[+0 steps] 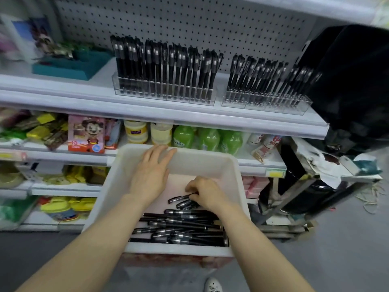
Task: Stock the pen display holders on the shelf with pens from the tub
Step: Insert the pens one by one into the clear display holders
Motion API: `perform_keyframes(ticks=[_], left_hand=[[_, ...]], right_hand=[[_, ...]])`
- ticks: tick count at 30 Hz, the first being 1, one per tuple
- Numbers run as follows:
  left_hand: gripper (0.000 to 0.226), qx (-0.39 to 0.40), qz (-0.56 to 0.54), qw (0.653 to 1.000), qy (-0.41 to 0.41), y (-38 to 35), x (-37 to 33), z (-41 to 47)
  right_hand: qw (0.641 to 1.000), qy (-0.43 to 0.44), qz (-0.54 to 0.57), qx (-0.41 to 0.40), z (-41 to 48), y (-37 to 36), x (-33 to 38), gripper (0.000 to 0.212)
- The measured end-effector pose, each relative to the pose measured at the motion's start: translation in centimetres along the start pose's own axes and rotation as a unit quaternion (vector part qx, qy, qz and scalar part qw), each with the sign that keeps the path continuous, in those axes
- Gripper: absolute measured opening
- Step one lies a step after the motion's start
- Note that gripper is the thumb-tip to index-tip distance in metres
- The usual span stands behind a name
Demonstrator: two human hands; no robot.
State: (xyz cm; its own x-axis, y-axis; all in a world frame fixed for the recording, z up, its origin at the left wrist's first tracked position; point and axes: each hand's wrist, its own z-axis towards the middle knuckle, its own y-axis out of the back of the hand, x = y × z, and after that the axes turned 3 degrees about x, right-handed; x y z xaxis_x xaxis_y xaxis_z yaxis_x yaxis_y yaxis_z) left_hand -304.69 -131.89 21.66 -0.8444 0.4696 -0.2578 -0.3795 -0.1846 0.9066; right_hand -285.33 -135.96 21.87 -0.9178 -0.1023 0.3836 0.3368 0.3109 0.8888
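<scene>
Both bare forearms reach forward from the near edge into the white tub (pixel 179 250), which sits in front of the shelving. Loose black pens (pixel 181 226) lie heaped against the tub's near wall, mostly crosswise. The right hand (pixel 207 193) is knuckles-up at the far edge of that heap, its fingers curled tight down around a few pens, whose capped ends stick out to the left from under the fingers. The left hand (pixel 151 171) stretches further, palm down, fingers straight and close together, holding nothing. Its fingertips reach the tub's far rim, though whether they touch it cannot be told. Beyond, on the upper shelf (pixel 147 113), two clear display holders stand side by side. Both the left holder (pixel 164 94) and the right holder (pixel 265 103) are packed with upright black pens.
</scene>
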Motion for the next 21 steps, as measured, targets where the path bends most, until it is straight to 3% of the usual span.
perform_keyframes(ticks=[9,13,16,21], left_hand=[[0.057,-0.008,-0.029,0.999,0.020,0.4,-0.4,0.2],[0.046,-0.012,-0.052,0.998,0.036,0.8,-0.6,0.4],[0.042,-0.022,-0.055,0.997,0.047,1.3,-0.6,0.8],[0.043,-0.027,-0.027,0.998,0.053,2.9,-2.4,4.7]], right_hand=[[1.000,0.020,0.007,-0.002,0.1,0.0,-0.1,0.015],[0.990,-0.005,0.125,-0.062,-0.3,0.2,0.0,0.012],[0.954,-0.013,0.271,-0.130,-0.6,1.6,0.1,0.012],[0.852,0.019,0.491,-0.181,-1.3,7.1,0.3,0.011]])
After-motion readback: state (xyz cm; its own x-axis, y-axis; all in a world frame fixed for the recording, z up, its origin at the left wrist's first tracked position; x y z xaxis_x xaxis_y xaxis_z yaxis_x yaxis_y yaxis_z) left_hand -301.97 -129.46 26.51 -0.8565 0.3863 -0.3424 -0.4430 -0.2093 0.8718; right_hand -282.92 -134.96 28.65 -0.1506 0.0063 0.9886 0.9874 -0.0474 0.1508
